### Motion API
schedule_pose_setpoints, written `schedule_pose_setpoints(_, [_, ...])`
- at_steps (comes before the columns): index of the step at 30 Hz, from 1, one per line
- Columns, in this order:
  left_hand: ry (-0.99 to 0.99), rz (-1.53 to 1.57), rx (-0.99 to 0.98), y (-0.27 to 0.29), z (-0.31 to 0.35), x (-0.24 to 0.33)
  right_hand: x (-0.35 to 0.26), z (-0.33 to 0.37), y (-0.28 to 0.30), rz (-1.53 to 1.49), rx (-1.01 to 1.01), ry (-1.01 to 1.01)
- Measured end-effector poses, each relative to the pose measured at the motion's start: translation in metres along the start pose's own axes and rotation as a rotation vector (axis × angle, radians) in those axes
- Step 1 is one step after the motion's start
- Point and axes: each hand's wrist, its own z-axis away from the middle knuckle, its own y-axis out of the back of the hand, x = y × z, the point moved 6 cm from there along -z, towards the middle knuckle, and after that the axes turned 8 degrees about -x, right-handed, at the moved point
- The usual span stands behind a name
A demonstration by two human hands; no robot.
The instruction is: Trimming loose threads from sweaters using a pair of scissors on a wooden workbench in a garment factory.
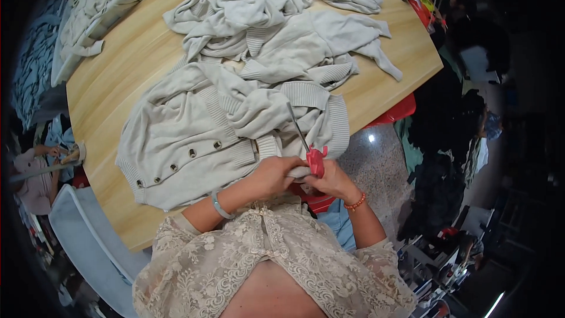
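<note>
A cream knit cardigan with dark buttons lies spread on the near part of the table. My left hand, with a bracelet on its wrist, is closed, pinching a bit of the cardigan's knit near the table's front edge. Right beside it, my right hand is closed too, fingers against the same gathered knit. Out of the right hand stick what look like red-handled scissors, their thin metal blade pointing away from me over the cardigan's ribbed hem. The fingertips of both hands are partly hidden.
More cream knitwear is heaped on the far side of the wooden table. A white bin of similar garments stands at far left, beside blue knits. A red stool sits by the right edge. Another person is at left.
</note>
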Motion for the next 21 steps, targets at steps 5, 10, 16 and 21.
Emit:
schedule_pose_setpoints(5, [-0.046, 0.257, -0.012, 0.027, -0.006, -0.036, -0.009, 0.032, 0.056, -0.08, 0.455, 0.037])
schedule_pose_setpoints(10, [-0.03, -0.144, 0.006, 0.082, -0.025, -0.05, -0.056, 0.07, 0.131, -0.045, 0.781, 0.238])
schedule_pose_setpoints(16, [0.155, -0.596, 0.458, 0.23, -0.038, -0.028, -0.072, 0.103, 0.189, -0.036, 0.967, 0.207])
schedule_pose_setpoints(21, [-0.288, -0.824, 1.012, 0.36, -0.032, 0.146, -0.108, 0.126, 0.212, -0.047, 1.105, 0.355])
